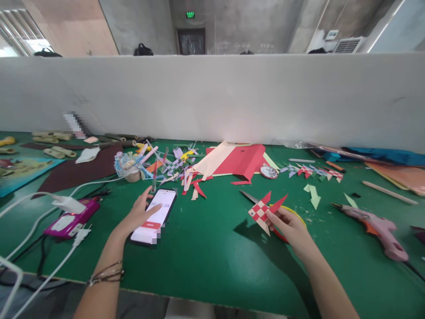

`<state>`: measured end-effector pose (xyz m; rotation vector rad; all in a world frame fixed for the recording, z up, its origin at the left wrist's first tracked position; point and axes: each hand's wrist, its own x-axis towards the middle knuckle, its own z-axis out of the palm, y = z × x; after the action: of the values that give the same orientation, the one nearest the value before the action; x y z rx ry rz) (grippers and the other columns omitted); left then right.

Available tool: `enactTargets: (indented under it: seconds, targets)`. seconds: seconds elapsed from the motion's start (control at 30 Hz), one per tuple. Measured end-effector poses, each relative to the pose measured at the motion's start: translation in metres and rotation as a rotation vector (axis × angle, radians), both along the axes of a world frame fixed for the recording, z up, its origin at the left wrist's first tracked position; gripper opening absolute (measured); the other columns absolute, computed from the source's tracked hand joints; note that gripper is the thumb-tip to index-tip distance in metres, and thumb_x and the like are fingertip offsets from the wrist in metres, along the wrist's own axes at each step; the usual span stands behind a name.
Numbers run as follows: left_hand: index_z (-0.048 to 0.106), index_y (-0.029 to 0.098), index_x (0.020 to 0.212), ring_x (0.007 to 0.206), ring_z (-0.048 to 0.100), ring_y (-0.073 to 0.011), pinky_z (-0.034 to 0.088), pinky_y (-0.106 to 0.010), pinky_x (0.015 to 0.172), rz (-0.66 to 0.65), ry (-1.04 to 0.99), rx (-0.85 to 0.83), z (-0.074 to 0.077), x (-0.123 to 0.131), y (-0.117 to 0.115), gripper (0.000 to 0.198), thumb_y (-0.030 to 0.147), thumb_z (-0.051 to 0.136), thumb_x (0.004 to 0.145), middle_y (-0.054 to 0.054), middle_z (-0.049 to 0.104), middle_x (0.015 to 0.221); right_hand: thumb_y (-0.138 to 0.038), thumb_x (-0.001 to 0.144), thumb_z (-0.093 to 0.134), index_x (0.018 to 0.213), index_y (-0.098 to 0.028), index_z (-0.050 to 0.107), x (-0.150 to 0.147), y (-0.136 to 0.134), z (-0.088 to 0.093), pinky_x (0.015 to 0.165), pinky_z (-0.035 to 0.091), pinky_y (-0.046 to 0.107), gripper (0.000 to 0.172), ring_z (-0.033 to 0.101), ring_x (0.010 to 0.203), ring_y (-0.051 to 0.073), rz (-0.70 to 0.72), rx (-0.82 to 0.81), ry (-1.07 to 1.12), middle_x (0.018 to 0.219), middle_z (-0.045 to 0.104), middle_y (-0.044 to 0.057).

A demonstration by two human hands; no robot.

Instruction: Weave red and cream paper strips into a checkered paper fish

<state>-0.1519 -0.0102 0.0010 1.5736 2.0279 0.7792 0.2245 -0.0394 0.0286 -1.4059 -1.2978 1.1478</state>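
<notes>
A red and cream woven paper fish (260,212) is pinched in my right hand (285,223), raised a little over the green table. Scissors (249,196) with yellow and red handles lie beneath that hand. My left hand (141,212) is at a phone (166,201) with a lit screen, its fingers spread and the thumb over the display. The phone rests on the table, tilted to the right. Red and cream paper sheets (239,161) lie farther back, with loose strips beside them.
At the right lies a pink glue gun (378,228); a wooden stick (388,192) is behind it. More woven fish (305,170) sit at the back. On the left are a purple power strip (73,218), white cables and a brown sheet (83,170). A grey partition (212,97) stands behind.
</notes>
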Motion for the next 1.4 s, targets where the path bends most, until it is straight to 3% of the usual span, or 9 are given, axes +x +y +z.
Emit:
enactTargets:
  seconds: [0.13,0.2,0.27,0.33,0.4,0.47,0.57,0.83,1.4]
  targets:
    - [0.052,0.011,0.106,0.085,0.051,-0.0265,0.036,-0.045,0.087,0.072,0.103,0.363,0.018,0.029,-0.006,0.058,0.049,0.047,0.063,-0.014,0.052,0.100,-0.058,0.056,0.063,0.058,-0.018,0.056,-0.005,-0.001,0.001,0.047,0.039,0.022,0.041,0.046,0.048,0.009,0.028,-0.010,0.042,0.052,0.054,-0.001]
    - [0.055,0.015,0.099,0.086,0.052,-0.0244,0.039,-0.041,0.084,-0.097,0.004,0.430,0.028,0.060,-0.011,0.044,0.046,0.043,0.070,-0.011,0.056,0.096,-0.059,0.054,0.064,0.059,-0.017,0.057,-0.011,0.000,0.007,0.048,0.040,0.023,0.042,0.046,0.047,0.009,0.069,-0.032,0.054,0.051,0.054,-0.001]
    - [0.056,0.017,0.096,0.081,0.055,-0.0202,0.044,-0.033,0.076,-0.409,-0.178,0.290,0.036,0.098,-0.016,0.036,0.042,0.040,0.076,-0.007,0.060,0.087,-0.058,0.053,0.064,0.063,-0.016,0.059,-0.020,0.003,0.015,0.049,0.041,0.023,0.043,0.047,0.048,0.009,0.125,-0.033,0.049,0.052,0.055,-0.001]
    - [0.058,0.016,0.092,0.078,0.056,-0.0184,0.044,-0.028,0.071,-0.616,-0.313,0.203,0.040,0.133,-0.017,0.034,0.041,0.041,0.077,-0.006,0.061,0.084,-0.055,0.055,0.064,0.067,-0.016,0.060,-0.030,0.007,0.022,0.050,0.041,0.023,0.042,0.049,0.051,0.010,0.178,-0.003,0.037,0.056,0.058,0.000]
    - [0.058,0.015,0.081,0.071,0.056,-0.0165,0.043,-0.025,0.065,-0.701,-0.414,0.187,0.041,0.158,-0.014,0.033,0.042,0.040,0.078,-0.004,0.062,0.078,-0.054,0.057,0.064,0.069,-0.015,0.061,-0.037,0.012,0.027,0.050,0.041,0.023,0.040,0.049,0.052,0.010,0.211,0.033,0.041,0.059,0.059,0.001]
    - [0.054,0.016,0.061,0.059,0.051,-0.0139,0.039,-0.023,0.058,-0.698,-0.433,0.227,0.040,0.171,-0.010,0.038,0.042,0.035,0.081,-0.001,0.057,0.061,-0.054,0.057,0.063,0.068,-0.015,0.060,-0.043,0.015,0.029,0.048,0.040,0.023,0.040,0.049,0.051,0.010,0.214,0.063,0.069,0.058,0.059,0.000]
    - [0.046,0.017,0.049,0.052,0.047,-0.0119,0.035,-0.022,0.055,-0.652,-0.423,0.292,0.037,0.174,-0.005,0.042,0.039,0.033,0.082,0.001,0.051,0.050,-0.055,0.055,0.064,0.062,-0.016,0.057,-0.047,0.016,0.028,0.047,0.039,0.024,0.040,0.047,0.047,0.009,0.187,0.082,0.107,0.052,0.055,-0.001]
    - [0.051,0.015,0.049,0.051,0.047,-0.0114,0.034,-0.022,0.055,-0.690,-0.398,0.279,0.025,0.174,-0.004,0.044,0.039,0.034,0.083,0.001,0.052,0.050,-0.055,0.054,0.064,0.061,-0.016,0.055,-0.047,0.012,0.019,0.047,0.039,0.022,0.040,0.047,0.047,0.008,0.163,0.055,0.143,0.052,0.054,-0.002]
    - [0.049,0.016,0.049,0.051,0.048,-0.0128,0.037,-0.023,0.051,-0.687,-0.452,0.225,0.018,0.178,-0.007,0.052,0.049,0.026,0.083,-0.002,0.055,0.052,-0.060,0.058,0.058,0.060,-0.017,0.057,-0.044,0.014,0.005,0.049,0.042,0.025,0.044,0.050,0.050,0.010,0.213,0.054,0.035,0.055,0.058,0.000]
